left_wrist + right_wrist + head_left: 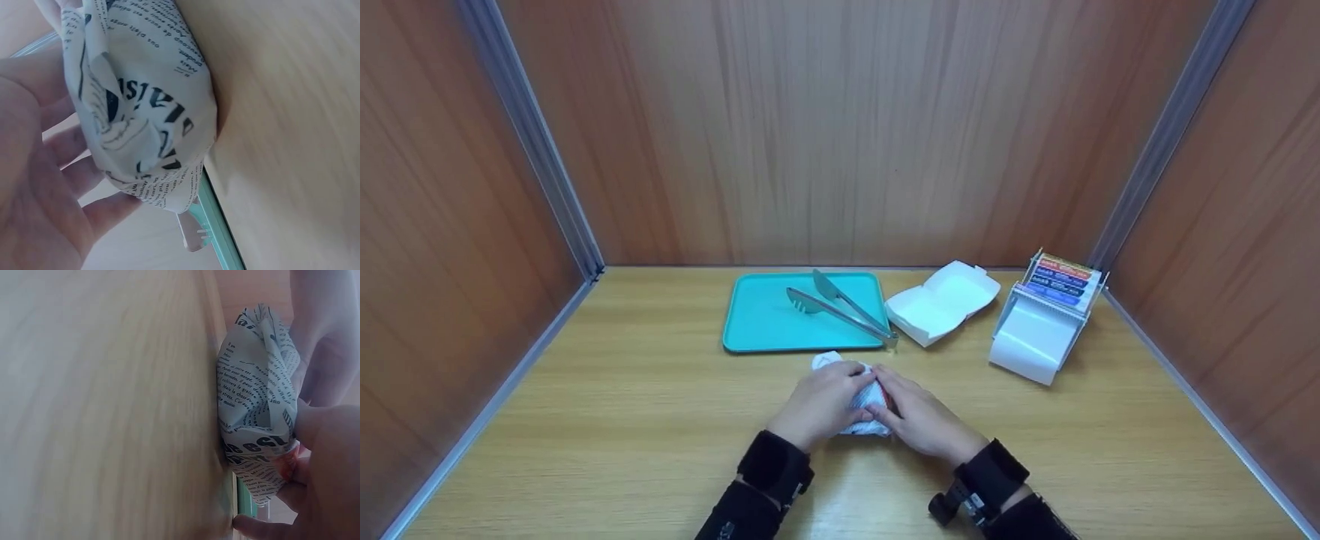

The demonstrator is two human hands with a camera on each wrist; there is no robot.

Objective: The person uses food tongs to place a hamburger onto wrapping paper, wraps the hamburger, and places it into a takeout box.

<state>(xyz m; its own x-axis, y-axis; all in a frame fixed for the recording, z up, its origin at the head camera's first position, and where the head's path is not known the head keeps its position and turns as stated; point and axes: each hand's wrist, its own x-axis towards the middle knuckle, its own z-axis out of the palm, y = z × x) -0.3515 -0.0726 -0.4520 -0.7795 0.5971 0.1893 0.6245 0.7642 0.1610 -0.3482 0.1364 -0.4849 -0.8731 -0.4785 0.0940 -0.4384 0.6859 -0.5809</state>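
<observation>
Between both hands, a bundle wrapped in newsprint-patterned paper (871, 397) sits on the wooden table, its paper folded and creased. The left hand (821, 405) holds its left side and top; in the left wrist view, fingers bend behind the paper (163, 90). On the other side the right hand (919, 416) grips the wrap, thumb and fingers on its edge in the right wrist view. A small red patch (287, 462) shows at the paper near the right fingers. What lies inside the wrap is mostly hidden.
Behind the hands lies a turquoise tray (765, 326) with metal tongs (851, 319) on it, their end over its front right corner. An open white carton (941, 304) stands right of the tray. Farther right is a dispenser (1039, 330) with a white front. Wooden walls enclose the table.
</observation>
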